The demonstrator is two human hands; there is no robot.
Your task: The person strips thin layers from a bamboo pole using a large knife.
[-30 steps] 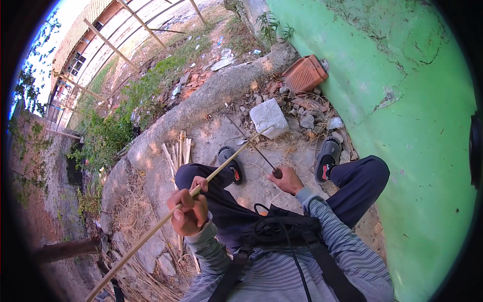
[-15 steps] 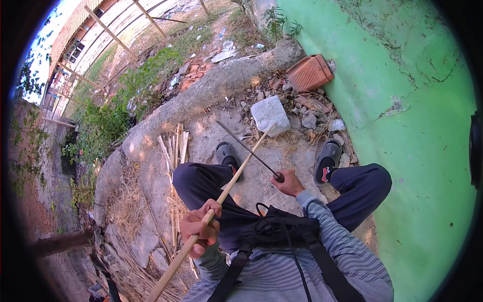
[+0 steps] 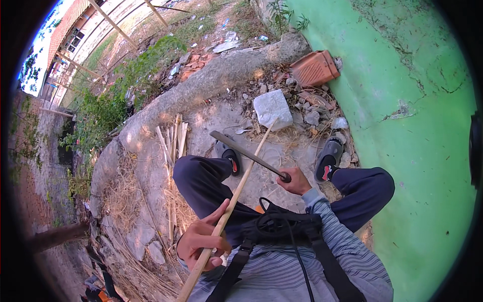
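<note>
Head view: pale strip (image 3: pixel 246 173) across loosely gripping left fingers (image 3: pixel 204 241), knife handle (image 3: pixel 285 177) inside curled right fingers (image 3: pixel 288 187).

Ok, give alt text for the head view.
A person's left hand holds a pale bamboo-like strip, crossed in view by a long-bladed knife in the right hand. A whitish block lies beyond, a green wall at right.

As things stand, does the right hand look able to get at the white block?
Probably not: the right hand is closed around the handle of a long blade, and the white block lies farther forward, where the pale strip overlaps it in view.
</note>
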